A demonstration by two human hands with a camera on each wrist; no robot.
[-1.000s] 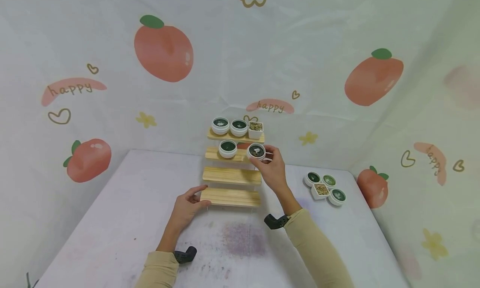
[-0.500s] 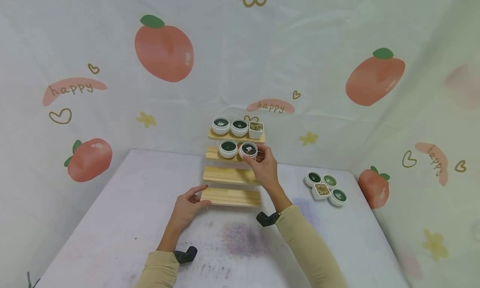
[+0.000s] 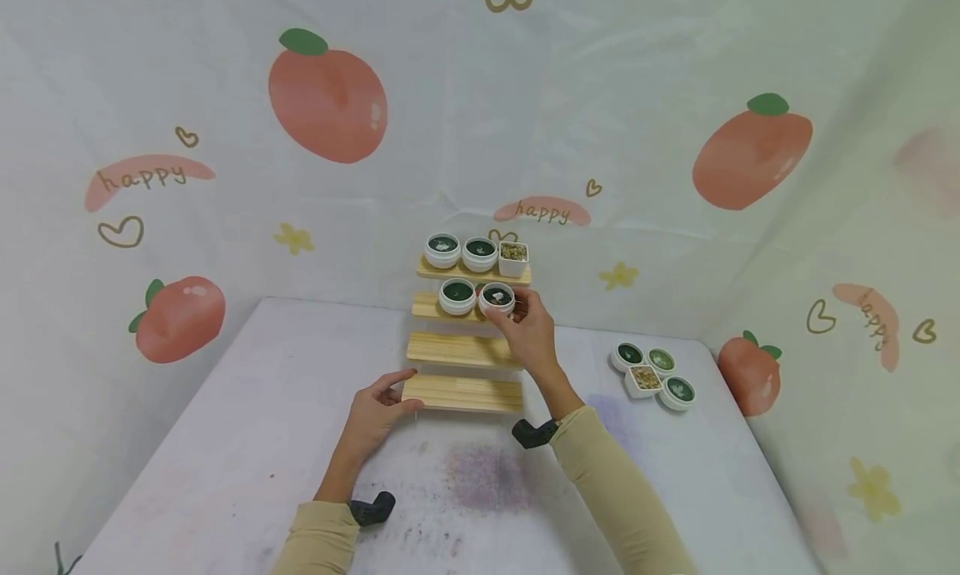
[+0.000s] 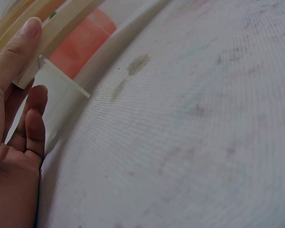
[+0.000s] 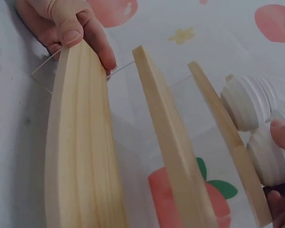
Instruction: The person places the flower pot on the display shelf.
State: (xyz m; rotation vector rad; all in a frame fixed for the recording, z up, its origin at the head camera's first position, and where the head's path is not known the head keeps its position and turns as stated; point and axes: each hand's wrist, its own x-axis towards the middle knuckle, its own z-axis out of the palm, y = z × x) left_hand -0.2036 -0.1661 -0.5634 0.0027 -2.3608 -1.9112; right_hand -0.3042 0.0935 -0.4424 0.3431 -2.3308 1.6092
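A tiered stand [image 3: 465, 393] has wooden shelves on clear side supports. My left hand [image 3: 371, 417] grips the left end of its lowest shelf; in the left wrist view the thumb [image 4: 31, 28] lies on the wood. My right hand [image 3: 531, 329] holds a small round white pot [image 3: 497, 298] with dark contents and a pale fleck, at the second shelf from the top. Left of it on that shelf sits another round pot [image 3: 457, 297]. In the right wrist view the held pot [image 5: 270, 156] is partly hidden by my fingers.
On the top shelf stand two round pots [image 3: 442, 250] and a square pot [image 3: 513, 259] with dried bits. Several more pots [image 3: 643, 381] cluster on the table to the right. A fruit-print cloth [image 3: 600, 100] hangs behind the stand.
My right hand has moved left with the round pot, bringing it beside the other pot on the second shelf; over the last half second it has stayed there. My left hand has not moved.
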